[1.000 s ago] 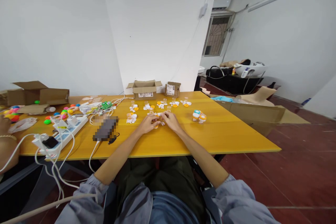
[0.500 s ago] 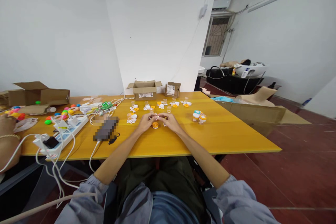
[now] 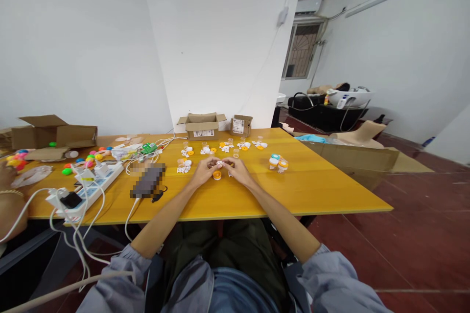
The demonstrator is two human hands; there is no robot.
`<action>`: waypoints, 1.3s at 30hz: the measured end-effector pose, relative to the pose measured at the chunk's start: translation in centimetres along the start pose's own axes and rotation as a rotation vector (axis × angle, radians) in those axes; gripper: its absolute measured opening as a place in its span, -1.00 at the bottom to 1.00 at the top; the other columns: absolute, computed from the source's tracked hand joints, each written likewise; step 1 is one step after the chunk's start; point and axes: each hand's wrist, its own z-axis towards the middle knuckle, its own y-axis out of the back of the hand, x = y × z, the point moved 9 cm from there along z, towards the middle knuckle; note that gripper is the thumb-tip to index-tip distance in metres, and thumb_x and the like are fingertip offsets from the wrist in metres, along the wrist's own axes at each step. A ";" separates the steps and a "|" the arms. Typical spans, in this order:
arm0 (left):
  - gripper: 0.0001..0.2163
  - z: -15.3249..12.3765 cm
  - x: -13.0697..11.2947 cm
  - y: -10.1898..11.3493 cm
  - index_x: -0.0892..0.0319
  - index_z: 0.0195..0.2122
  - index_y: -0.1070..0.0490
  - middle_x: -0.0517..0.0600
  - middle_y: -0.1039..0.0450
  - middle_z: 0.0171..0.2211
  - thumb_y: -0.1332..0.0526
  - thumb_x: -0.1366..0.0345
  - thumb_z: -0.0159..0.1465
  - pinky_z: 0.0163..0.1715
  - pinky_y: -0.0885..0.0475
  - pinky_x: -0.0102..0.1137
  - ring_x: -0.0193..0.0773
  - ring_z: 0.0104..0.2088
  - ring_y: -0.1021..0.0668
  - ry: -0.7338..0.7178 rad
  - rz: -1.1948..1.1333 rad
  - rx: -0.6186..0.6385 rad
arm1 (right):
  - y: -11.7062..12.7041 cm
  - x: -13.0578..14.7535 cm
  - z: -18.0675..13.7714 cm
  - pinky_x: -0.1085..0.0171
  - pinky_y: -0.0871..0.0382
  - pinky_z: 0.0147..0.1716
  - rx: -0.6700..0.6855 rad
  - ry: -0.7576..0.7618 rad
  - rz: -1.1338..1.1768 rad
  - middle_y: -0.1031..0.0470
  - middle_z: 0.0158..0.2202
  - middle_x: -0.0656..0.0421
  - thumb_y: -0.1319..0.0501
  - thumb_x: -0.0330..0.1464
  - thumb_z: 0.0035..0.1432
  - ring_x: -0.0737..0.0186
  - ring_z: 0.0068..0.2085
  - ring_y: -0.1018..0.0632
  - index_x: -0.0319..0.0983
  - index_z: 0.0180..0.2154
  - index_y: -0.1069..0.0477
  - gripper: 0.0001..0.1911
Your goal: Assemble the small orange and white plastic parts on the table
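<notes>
My left hand (image 3: 206, 170) and my right hand (image 3: 237, 170) meet over the yellow table, fingertips pinched on one small white plastic part (image 3: 219, 163). Its exact kind is too small to make out. Just below the fingers, an orange and white ring-shaped cap (image 3: 217, 175) rests on the table. Behind the hands lie groups of clear cups (image 3: 204, 145), white pieces (image 3: 183, 169) and orange rings (image 3: 260, 147). A cluster of capped clear containers (image 3: 278, 163) stands to the right, with orange and teal-white tops.
A white power strip (image 3: 105, 178) with tangled cables and a dark blurred device (image 3: 149, 181) lie to the left. Two cardboard boxes (image 3: 203, 126) stand along the wall. Colourful balls (image 3: 91, 156) and another person's arm (image 3: 12, 200) are at far left.
The small white part has turned between my fingertips and shows a flatter face. Both hands stay in nearly the same place. The other person's arm at far left has shifted slightly.
</notes>
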 end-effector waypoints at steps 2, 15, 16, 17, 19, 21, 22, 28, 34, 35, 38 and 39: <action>-0.75 0.0 0.0 -0.1 0.18 -0.22 -0.57 0.00 -0.58 -0.31 -0.33 0.12 0.19 -0.22 -0.49 -0.35 -0.26 -0.32 -0.56 -0.006 0.000 0.007 | -0.1 -0.1 0.0 0.28 -0.40 -0.40 0.006 0.012 -0.022 -0.61 -0.36 0.16 -0.20 -0.12 0.18 0.22 -0.39 -0.52 -0.17 -0.31 -0.57 -0.71; -0.82 0.2 0.3 -0.6 0.19 -0.24 -0.56 -0.03 -0.56 -0.35 -0.34 0.24 0.16 -0.22 -0.46 -0.37 -0.29 -0.33 -0.54 0.014 -0.027 0.043 | -0.4 -0.5 -0.1 0.28 -0.28 -0.39 0.037 0.050 -0.161 -0.38 -0.57 0.24 -0.01 -0.07 0.33 0.23 -0.48 -0.42 -0.14 -0.54 -0.27 -0.55; -0.82 0.1 0.3 -0.6 0.19 -0.24 -0.56 -0.03 -0.56 -0.36 -0.34 0.24 0.16 -0.22 -0.46 -0.37 -0.29 -0.34 -0.54 0.014 -0.030 0.046 | -0.4 -0.4 -0.1 0.28 -0.28 -0.39 0.038 0.053 -0.160 -0.39 -0.57 0.24 -0.01 -0.06 0.33 0.23 -0.48 -0.42 -0.14 -0.54 -0.26 -0.54; -0.82 0.1 0.3 -0.7 0.19 -0.24 -0.56 -0.03 -0.55 -0.36 -0.34 0.24 0.16 -0.22 -0.46 -0.37 -0.29 -0.34 -0.54 0.012 -0.034 0.049 | -0.4 -0.3 -0.1 0.28 -0.28 -0.40 0.038 0.055 -0.159 -0.39 -0.57 0.24 0.00 -0.05 0.33 0.23 -0.49 -0.42 -0.14 -0.54 -0.26 -0.54; -0.82 0.1 0.2 -0.7 0.19 -0.24 -0.56 -0.03 -0.55 -0.36 -0.34 0.23 0.17 -0.22 -0.46 -0.37 -0.29 -0.34 -0.54 0.008 -0.038 0.054 | -0.3 -0.1 -0.2 0.27 -0.28 -0.41 0.033 0.055 -0.161 -0.38 -0.58 0.24 0.01 -0.03 0.32 0.23 -0.50 -0.41 -0.13 -0.54 -0.25 -0.53; -0.81 0.1 0.2 -0.8 0.18 -0.24 -0.55 -0.03 -0.55 -0.37 -0.34 0.21 0.17 -0.23 -0.47 -0.36 -0.28 -0.34 -0.55 0.002 -0.037 0.057 | -0.3 0.0 -0.2 0.27 -0.28 -0.42 0.027 0.052 -0.168 -0.36 -0.60 0.24 0.01 -0.03 0.33 0.23 -0.51 -0.40 -0.13 -0.55 -0.25 -0.53; -0.81 0.1 0.1 -0.8 0.18 -0.24 -0.55 -0.03 -0.55 -0.37 -0.34 0.20 0.17 -0.23 -0.47 -0.36 -0.28 -0.34 -0.55 -0.002 -0.037 0.057 | -0.2 0.1 -0.3 0.27 -0.28 -0.42 0.025 0.051 -0.173 -0.35 -0.61 0.25 0.02 -0.03 0.33 0.22 -0.52 -0.40 -0.13 -0.55 -0.25 -0.53; -0.81 0.1 0.0 -0.8 0.19 -0.28 -0.54 -0.04 -0.53 -0.39 -0.35 0.20 0.16 -0.26 -0.45 -0.38 -0.30 -0.37 -0.53 -0.021 -0.060 0.057 | -0.3 0.7 -0.4 0.27 -0.27 -0.40 0.041 0.059 -0.206 -0.38 -0.59 0.23 0.03 -0.09 0.35 0.22 -0.51 -0.41 -0.13 -0.54 -0.25 -0.55; -0.80 0.1 0.3 -0.8 0.20 -0.28 -0.53 -0.05 -0.51 -0.42 -0.37 0.19 0.14 -0.28 -0.43 -0.39 -0.30 -0.38 -0.52 -0.009 -0.043 0.058 | -0.2 1.1 -0.6 0.28 -0.26 -0.39 0.030 0.090 -0.229 -0.41 -0.56 0.21 0.02 -0.14 0.36 0.23 -0.49 -0.42 -0.13 -0.53 -0.27 -0.57; -0.80 0.1 0.3 -0.8 0.20 -0.29 -0.53 -0.05 -0.50 -0.42 -0.37 0.19 0.14 -0.28 -0.43 -0.39 -0.30 -0.38 -0.52 -0.009 -0.038 0.058 | -0.2 1.1 -0.6 0.28 -0.26 -0.39 0.033 0.089 -0.230 -0.41 -0.56 0.21 0.02 -0.15 0.36 0.23 -0.49 -0.42 -0.13 -0.53 -0.27 -0.57; -0.79 0.1 0.4 -0.7 0.20 -0.29 -0.53 -0.06 -0.50 -0.42 -0.37 0.17 0.14 -0.27 -0.43 -0.39 -0.30 -0.37 -0.52 -0.005 -0.034 0.060 | -0.4 0.8 -0.5 0.28 -0.26 -0.38 0.043 0.081 -0.222 -0.40 -0.55 0.23 0.01 -0.15 0.36 0.22 -0.47 -0.43 -0.13 -0.51 -0.28 -0.59; -0.78 0.2 0.5 -0.7 0.20 -0.29 -0.52 -0.06 -0.50 -0.42 -0.37 0.17 0.14 -0.27 -0.43 -0.39 -0.30 -0.37 -0.52 -0.002 -0.035 0.056 | -0.4 0.7 -0.5 0.28 -0.26 -0.37 0.042 0.076 -0.217 -0.40 -0.55 0.23 0.01 -0.15 0.36 0.22 -0.47 -0.43 -0.13 -0.50 -0.29 -0.60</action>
